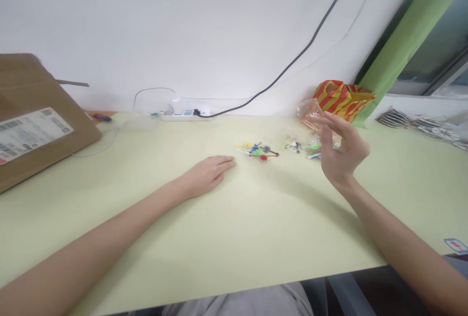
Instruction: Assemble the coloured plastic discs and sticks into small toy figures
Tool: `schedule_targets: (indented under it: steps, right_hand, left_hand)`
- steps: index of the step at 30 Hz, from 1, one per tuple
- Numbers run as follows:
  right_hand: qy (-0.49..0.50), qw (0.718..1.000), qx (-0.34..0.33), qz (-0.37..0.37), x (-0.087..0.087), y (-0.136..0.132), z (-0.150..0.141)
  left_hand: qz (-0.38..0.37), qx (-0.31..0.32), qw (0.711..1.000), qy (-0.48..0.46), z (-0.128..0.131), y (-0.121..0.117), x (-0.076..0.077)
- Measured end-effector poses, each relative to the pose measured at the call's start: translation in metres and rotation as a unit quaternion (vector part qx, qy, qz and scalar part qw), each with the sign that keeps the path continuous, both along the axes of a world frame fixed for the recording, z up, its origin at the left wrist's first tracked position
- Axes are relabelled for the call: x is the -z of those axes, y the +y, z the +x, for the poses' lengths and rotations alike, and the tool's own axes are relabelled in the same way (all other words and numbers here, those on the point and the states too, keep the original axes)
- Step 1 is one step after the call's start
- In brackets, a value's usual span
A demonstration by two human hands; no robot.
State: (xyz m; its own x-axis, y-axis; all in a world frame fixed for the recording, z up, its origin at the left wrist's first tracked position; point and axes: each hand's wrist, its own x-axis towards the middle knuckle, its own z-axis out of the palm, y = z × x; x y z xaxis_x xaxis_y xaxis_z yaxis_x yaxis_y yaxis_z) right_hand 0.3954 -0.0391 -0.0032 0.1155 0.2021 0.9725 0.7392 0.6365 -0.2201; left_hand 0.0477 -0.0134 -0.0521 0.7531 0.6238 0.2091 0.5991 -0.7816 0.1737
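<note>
Grip open, right hand [343, 148] raised by clear bag [310, 115]; barcode label [31, 135] blurred.

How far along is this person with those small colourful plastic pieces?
Done: small colourful plastic pieces lie spread on the table. In hand: the raised right hand is at a clear plastic bag, grip unclear. Left: a second cluster of pieces, untouched; the left hand rests flat beside the first.
</note>
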Motion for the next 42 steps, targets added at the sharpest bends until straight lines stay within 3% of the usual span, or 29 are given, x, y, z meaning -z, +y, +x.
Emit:
schedule_targets:
  steps: [4,7,9,12,14,16,23,27,32,36,39,42]
  right_hand:
    - [-0.049,0.996,-0.023,0.076,0.003,-0.009,-0.008]
    - [-0.190,0.977,-0.068,0.063,0.008,-0.026,-0.025]
    - [-0.302,0.947,-0.107,0.033,0.014,-0.038,-0.041]
    - [-0.426,0.888,-0.172,0.004,0.024,-0.048,-0.063]
    - [-0.463,0.862,-0.207,-0.003,0.032,-0.046,-0.074]
    - [-0.473,0.852,-0.221,-0.024,0.038,-0.041,-0.078]
    - [-0.390,0.882,-0.176,-0.197,0.050,-0.021,-0.065]
    - [-0.353,0.887,-0.182,-0.236,0.051,-0.014,-0.059]
    - [-0.313,0.884,-0.209,-0.278,0.051,-0.018,-0.062]
    - [-0.178,0.889,-0.210,-0.367,0.048,-0.025,-0.074]
    - [-0.129,0.861,-0.235,-0.432,0.044,-0.024,-0.088]
    - [-0.103,0.804,-0.319,-0.491,0.041,-0.021,-0.101]
  left_hand:
    - [-0.008,0.006,1.000,-0.028,0.001,-0.006,-0.008]
    - [-0.080,0.035,0.990,-0.109,0.008,-0.019,-0.015]
    - [-0.201,0.034,0.952,-0.230,0.016,-0.031,-0.016]
    - [-0.381,0.030,0.837,-0.391,0.029,-0.045,-0.013]
    - [-0.422,-0.007,0.804,-0.420,0.034,-0.049,-0.012]
    - [-0.418,-0.052,0.790,-0.446,0.036,-0.047,-0.013]
    - [-0.370,-0.107,0.750,-0.538,0.027,-0.028,-0.009]
    - [-0.381,-0.135,0.732,-0.548,0.024,-0.024,-0.007]
    - [-0.405,-0.079,0.740,-0.531,0.023,-0.026,-0.009]
    - [-0.430,-0.041,0.749,-0.502,0.024,-0.028,-0.012]
    - [-0.447,-0.023,0.736,-0.508,0.024,-0.028,-0.012]
    - [-0.458,-0.012,0.725,-0.515,0.024,-0.026,-0.011]
